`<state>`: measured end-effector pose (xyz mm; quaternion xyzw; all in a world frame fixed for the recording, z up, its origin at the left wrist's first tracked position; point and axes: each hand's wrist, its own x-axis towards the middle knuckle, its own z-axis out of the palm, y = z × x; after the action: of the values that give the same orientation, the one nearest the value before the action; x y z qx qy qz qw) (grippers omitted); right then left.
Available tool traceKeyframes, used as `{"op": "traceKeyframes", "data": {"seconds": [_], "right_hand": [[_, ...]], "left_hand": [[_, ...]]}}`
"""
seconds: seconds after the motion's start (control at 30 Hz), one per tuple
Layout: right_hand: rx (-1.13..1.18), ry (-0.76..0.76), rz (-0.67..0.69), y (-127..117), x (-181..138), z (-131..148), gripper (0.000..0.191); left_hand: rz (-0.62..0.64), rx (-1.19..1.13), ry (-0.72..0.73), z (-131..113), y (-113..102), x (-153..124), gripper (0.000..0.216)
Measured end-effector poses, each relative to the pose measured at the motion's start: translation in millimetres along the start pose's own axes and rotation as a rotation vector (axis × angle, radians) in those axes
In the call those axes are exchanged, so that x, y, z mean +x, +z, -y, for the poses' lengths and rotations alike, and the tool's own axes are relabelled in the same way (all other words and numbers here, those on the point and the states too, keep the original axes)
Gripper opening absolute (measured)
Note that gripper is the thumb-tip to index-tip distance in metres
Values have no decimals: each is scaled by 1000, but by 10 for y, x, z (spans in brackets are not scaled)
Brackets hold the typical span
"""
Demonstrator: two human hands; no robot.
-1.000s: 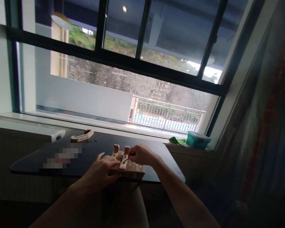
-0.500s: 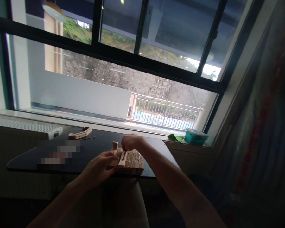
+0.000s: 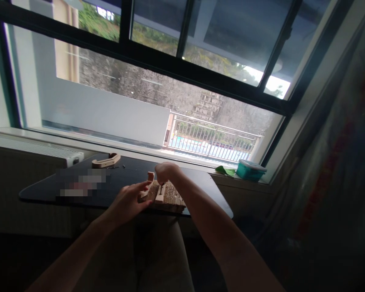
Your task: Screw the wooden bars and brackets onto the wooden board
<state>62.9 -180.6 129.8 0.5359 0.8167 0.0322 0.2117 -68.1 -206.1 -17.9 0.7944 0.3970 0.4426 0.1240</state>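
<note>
A stack of corrugated cardboard (image 3: 174, 198) with a pitted top lies at the near edge of the dark table. On it rests a pale wooden piece (image 3: 159, 198) with a slot, and its curved end (image 3: 151, 177) rises at the back left. My left hand (image 3: 132, 197) grips the wooden piece from the left, fingers at the far side and thumb at the near side. My right hand (image 3: 166, 172) is a fist just above the slot. A thin dark shaft seems to show beneath it, but what the fist holds is hidden.
A curved wooden frame (image 3: 106, 161) lies at the back left of the table (image 3: 79, 199), with small dark bits beside it. A blurred-out patch covers something on the left. On the windowsill stand a teal box (image 3: 251, 170) and a green leaf-like thing (image 3: 225, 171). A radiator (image 3: 36, 148) is at left.
The camera view has tilted, so the table sits higher in the picture. My left fingers have shifted and spread a little on the wooden piece. My right fist stays over the slot.
</note>
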Motion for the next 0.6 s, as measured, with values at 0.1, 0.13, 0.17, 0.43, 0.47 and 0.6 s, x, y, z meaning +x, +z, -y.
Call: {"op": "traceKeyframes", "data": {"seconds": [0.1,0.13,0.17,0.43,0.47,0.6], "right_hand": [[12,-22,32,-29,-41,-55,21],[12,-38,43,-41,-57,-71,19],[9,-55,51,-52,-70,-82,17],[41,-109,-51,53,16,-82,26],[50,-88,-60,79,32,-89,27],[44,33,-62,126,28,-102,25]], "left_hand": [[-13,257,104,-196,-81,-45,36],[10,271,120,-256,-88,-61,36],[35,269,125,-304,-83,-74,34],[153,273,86,-348,38,-24,26],[155,285,88,-352,35,-16,26],[157,299,92,-390,11,-13,25]]}}
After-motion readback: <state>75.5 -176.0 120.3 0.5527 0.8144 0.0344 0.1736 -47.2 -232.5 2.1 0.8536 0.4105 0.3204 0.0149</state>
